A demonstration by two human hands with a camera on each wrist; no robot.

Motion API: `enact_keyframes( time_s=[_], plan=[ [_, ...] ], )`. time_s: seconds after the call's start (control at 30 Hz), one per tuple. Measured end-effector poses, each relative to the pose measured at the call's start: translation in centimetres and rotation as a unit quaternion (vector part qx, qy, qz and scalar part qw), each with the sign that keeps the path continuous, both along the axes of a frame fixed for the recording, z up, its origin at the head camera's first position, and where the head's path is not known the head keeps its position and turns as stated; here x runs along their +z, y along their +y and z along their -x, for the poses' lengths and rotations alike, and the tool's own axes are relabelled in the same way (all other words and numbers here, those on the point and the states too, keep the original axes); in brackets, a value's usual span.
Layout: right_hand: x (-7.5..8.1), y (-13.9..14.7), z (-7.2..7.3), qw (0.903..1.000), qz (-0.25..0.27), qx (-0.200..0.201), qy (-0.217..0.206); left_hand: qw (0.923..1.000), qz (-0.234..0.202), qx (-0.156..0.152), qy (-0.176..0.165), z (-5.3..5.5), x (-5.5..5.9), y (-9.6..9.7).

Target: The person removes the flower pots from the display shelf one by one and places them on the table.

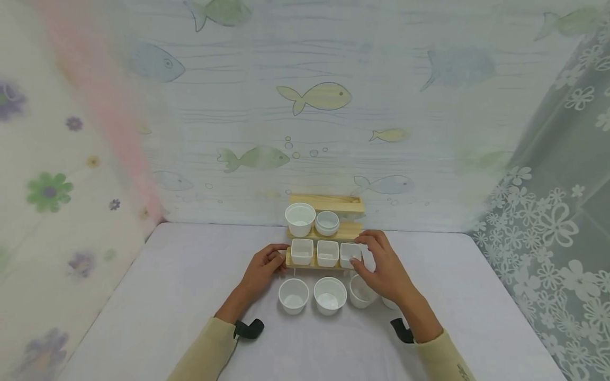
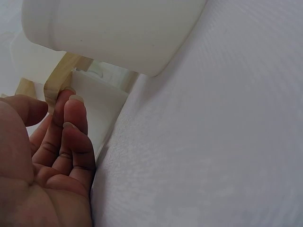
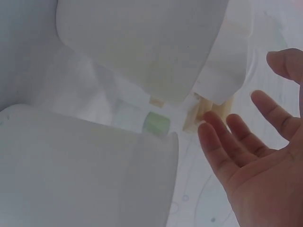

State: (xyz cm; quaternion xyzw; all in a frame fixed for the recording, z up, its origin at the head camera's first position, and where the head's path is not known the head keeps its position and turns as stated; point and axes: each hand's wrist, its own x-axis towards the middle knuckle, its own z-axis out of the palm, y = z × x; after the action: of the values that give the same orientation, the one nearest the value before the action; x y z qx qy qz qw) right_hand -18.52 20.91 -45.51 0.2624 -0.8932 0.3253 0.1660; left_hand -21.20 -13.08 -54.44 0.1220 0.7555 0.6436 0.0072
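Note:
A tiered wooden rack [image 1: 326, 203] stands at the back of the table. Along its lowest shelf sit a square white cup [image 1: 302, 252], a second square cup [image 1: 328, 254] and a third [image 1: 350, 254]. With thumb and fingertips, my left hand [image 1: 263, 267] holds the left end of that shelf, and the wood [image 2: 59, 78] shows between them in the left wrist view. My right hand [image 1: 387, 269] is spread around the third square cup at the right end. Its fingers [image 3: 215, 144] look apart from the wood in the right wrist view; contact with the cup cannot be told.
On the middle shelf stand a tall round cup [image 1: 301, 220] and low round bowls [image 1: 327, 223], seemingly stacked. In front of the rack is a row of round white cups [image 1: 330, 296], partly hidden by my right hand. A white cloth covers the table [image 1: 190, 296]; a fish-patterned curtain hangs behind.

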Motion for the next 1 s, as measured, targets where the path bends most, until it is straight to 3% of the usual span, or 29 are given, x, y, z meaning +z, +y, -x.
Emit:
enact_keyframes(
  time_s=[1.0],
  plan=[
    [1.0, -1.2, 0.6, 0.9996, 0.008, -0.006, 0.026, 0.9999, -0.005, -0.009, 0.005, 0.0, 0.1, 0.0]
  ],
)
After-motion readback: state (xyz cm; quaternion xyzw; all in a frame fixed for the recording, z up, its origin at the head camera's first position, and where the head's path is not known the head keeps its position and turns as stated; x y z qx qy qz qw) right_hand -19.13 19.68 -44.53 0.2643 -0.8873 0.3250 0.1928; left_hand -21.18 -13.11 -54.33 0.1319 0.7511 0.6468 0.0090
